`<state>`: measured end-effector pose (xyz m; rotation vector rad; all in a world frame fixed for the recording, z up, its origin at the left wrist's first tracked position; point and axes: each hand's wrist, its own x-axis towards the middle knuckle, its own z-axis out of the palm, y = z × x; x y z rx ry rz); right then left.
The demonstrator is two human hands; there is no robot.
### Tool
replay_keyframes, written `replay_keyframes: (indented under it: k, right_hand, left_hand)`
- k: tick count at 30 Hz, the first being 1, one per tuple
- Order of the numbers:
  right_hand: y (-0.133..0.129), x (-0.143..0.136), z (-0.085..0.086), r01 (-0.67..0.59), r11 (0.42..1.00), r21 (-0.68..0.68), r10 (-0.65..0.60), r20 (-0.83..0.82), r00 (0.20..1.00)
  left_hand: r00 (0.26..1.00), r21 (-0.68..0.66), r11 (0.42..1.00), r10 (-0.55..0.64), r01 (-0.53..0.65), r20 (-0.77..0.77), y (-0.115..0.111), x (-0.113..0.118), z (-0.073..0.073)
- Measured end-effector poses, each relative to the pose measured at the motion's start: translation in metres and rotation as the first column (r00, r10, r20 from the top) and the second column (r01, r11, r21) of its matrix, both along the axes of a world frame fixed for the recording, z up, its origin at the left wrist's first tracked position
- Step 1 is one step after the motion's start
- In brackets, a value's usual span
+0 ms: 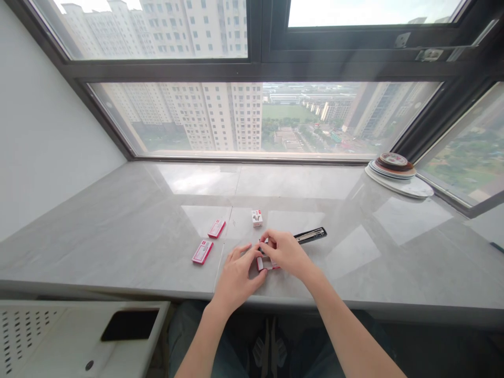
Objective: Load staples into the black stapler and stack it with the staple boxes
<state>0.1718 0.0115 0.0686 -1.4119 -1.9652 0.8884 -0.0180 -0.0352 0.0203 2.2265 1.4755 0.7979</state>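
Observation:
An opened red-and-white box (260, 263) lies on the grey sill, partly covered by my fingers. My left hand (237, 275) holds its left side, thumb at the near edge and index finger at the far one. Over the box, my right hand (285, 253) has its thumb and fingers pinched together; whatever is between them is too small to make out. Behind that hand, an opened black stapler (312, 235) stretches to the right, its metal channel showing. Part of the stapler is hidden by the right hand. A small white box (257, 218) stands just beyond my hands.
Two red-and-white boxes, one nearer (202, 252) and one farther (217, 228), lie left of my hands. Stacked round plates or lids (397, 176) sit in the far right corner by the window. Below left, a white surface (51, 346) carries a dark phone-like rectangle (130, 325).

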Motion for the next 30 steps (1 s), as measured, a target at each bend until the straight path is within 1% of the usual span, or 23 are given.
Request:
replay_keyframes:
  k: [1, 3, 6, 8, 9, 12, 14, 16, 17, 18, 20, 23, 26, 30]
  right_hand:
    - [-0.001, -0.001, 0.0, 0.0, 1.0, 0.01, 0.0, -0.018, 1.0]
    - [-0.006, 0.0, 0.001, -0.042, 0.999, 0.029, 0.042, -0.013, 0.999]
    - [-0.016, 0.004, -0.001, -0.131, 0.99, 0.041, 0.126, 0.122, 0.985]
    - [-0.023, 0.009, -0.002, -0.144, 0.989, 0.033, 0.135, 0.195, 0.972]
    - [-0.026, 0.012, -0.003, -0.138, 0.99, 0.026, 0.13, 0.204, 0.97]
    - [-0.037, 0.028, -0.006, -0.074, 0.997, 0.004, 0.073, 0.147, 0.986]
    - [-0.044, 0.042, -0.012, 0.05, 0.999, -0.008, -0.048, 0.117, 0.992]
    - [-0.049, 0.056, -0.02, 0.2, 0.98, -0.027, -0.194, 0.145, 0.97]
    - [-0.051, 0.061, -0.025, 0.251, 0.967, -0.038, -0.242, 0.17, 0.955]
    - [-0.053, 0.065, -0.029, 0.276, 0.96, -0.049, -0.263, 0.189, 0.946]
    - [-0.055, 0.066, -0.037, 0.255, 0.964, -0.068, -0.239, 0.188, 0.953]
    - [-0.055, 0.059, -0.042, 0.203, 0.978, -0.055, -0.194, 0.133, 0.972]
    - [-0.054, 0.062, -0.043, 0.2, 0.977, -0.069, -0.192, 0.102, 0.976]
    - [-0.052, 0.079, -0.044, 0.218, 0.96, -0.177, -0.208, 0.076, 0.975]
  left_hand:
    - [1.0, 0.001, 1.0, 0.006, -0.006, 0.001, 0.0, 0.0, 0.0]
    - [1.0, 0.002, 1.0, 0.016, -0.016, 0.003, 0.0, 0.002, 0.001]
    - [1.0, 0.005, 1.0, 0.013, -0.013, 0.005, 0.001, 0.003, 0.002]
    - [1.0, 0.009, 1.0, 0.003, -0.003, 0.009, 0.002, 0.003, 0.002]
    - [1.0, 0.011, 1.0, 0.001, -0.002, 0.014, 0.002, 0.003, 0.002]
    - [0.999, 0.018, 1.0, -0.012, 0.011, 0.043, 0.001, -0.001, 0.003]
    - [0.997, 0.025, 1.0, 0.012, -0.014, 0.073, -0.001, -0.003, 0.004]
    - [0.994, 0.022, 0.997, 0.076, -0.078, 0.082, -0.002, -0.003, 0.004]
    - [0.992, 0.021, 0.994, 0.11, -0.111, 0.069, -0.002, -0.001, 0.003]
    - [0.99, 0.024, 0.99, 0.137, -0.138, 0.041, -0.002, 0.001, 0.003]
    - [0.985, 0.05, 0.985, 0.167, -0.166, -0.031, -0.002, 0.01, 0.001]
    - [0.975, 0.106, 0.976, 0.199, -0.189, -0.096, 0.001, 0.024, -0.002]
    - [0.969, 0.111, 0.971, 0.222, -0.21, -0.106, 0.004, 0.032, -0.002]
    - [0.97, 0.104, 0.971, 0.225, -0.215, -0.093, 0.005, 0.037, -0.003]
